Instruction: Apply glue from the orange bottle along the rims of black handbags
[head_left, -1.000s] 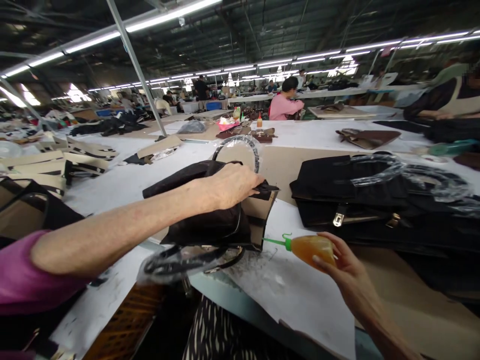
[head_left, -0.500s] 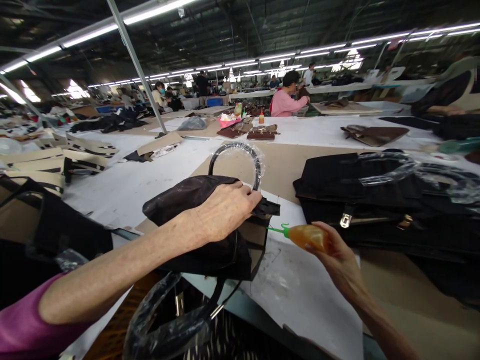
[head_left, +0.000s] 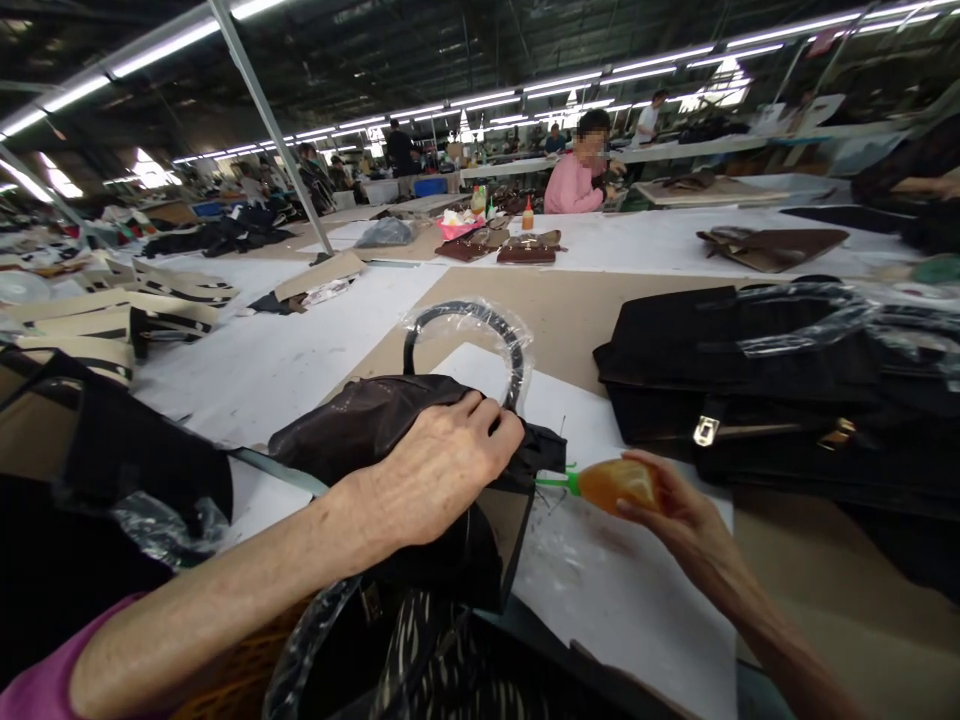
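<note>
My left hand (head_left: 450,460) is closed over the top edge of a black handbag (head_left: 352,420), fingers curled around its far side. The bag's rounded handle (head_left: 465,312), wrapped in clear plastic, stands up behind the hand. Between the fingers of my right hand (head_left: 667,500) is a squeeze bottle (head_left: 615,482) of amber liquid, held sideways. Its thin green nozzle points left, close to the bag's open side edge; whether the tip touches cannot be made out. Below the bag, another plastic-wrapped handle (head_left: 300,640) shows near my body.
Black bags (head_left: 750,380) with metal clasps lie to the right, plastic around their handles. More black pieces (head_left: 150,450) are stacked at the left, with cream panels (head_left: 82,320) behind. Across the table sits a person in pink (head_left: 574,180), near brown bags (head_left: 529,247). A pole (head_left: 270,130) rises at left.
The bottle's nozzle has moved slightly lower, staying beside the bag's edge. My left hand and the bag's body sit a little lower in view, and the head view has shifted somewhat.
</note>
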